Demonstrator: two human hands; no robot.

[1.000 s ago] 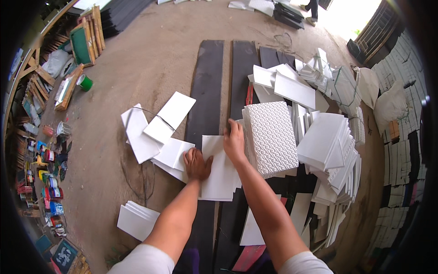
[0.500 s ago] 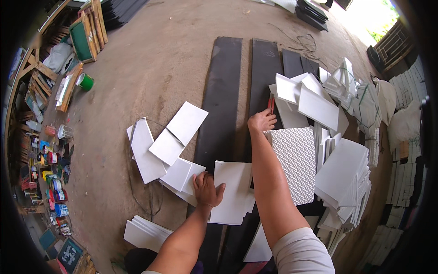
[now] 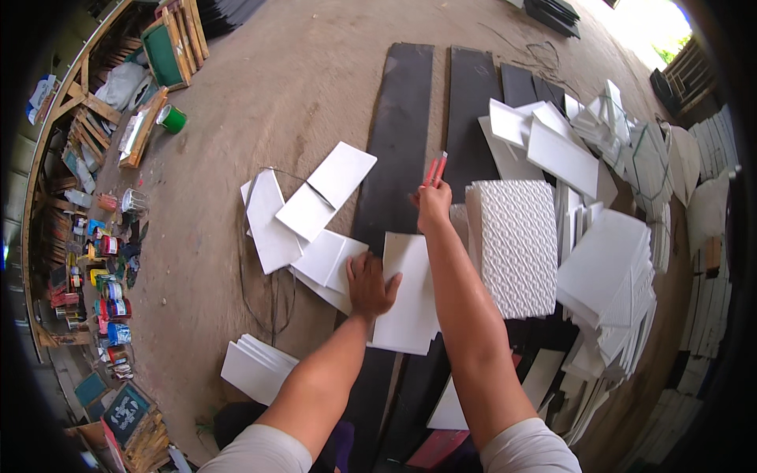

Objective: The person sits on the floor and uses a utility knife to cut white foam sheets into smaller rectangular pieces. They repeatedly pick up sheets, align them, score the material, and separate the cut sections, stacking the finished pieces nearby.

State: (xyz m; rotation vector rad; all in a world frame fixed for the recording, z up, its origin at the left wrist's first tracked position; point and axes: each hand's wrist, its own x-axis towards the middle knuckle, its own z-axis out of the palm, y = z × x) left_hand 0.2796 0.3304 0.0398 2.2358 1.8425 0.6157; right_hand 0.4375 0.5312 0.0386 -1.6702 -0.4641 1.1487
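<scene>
Just beyond the white panels, our right hand is clamped around a red tool, its long axis pointing far. Nearer, our left hand lies spread at the panels' left edge.

Wearer's top: pale grey fabric, short sleeves. Left sleeve and right sleeve at near edge: plain, loose, lightly creased, hems around elbow level. Left forearm and right forearm bare, same for left hand and right hand. Dark patch, near left, looks like cloth; can't tell if worn.
</scene>
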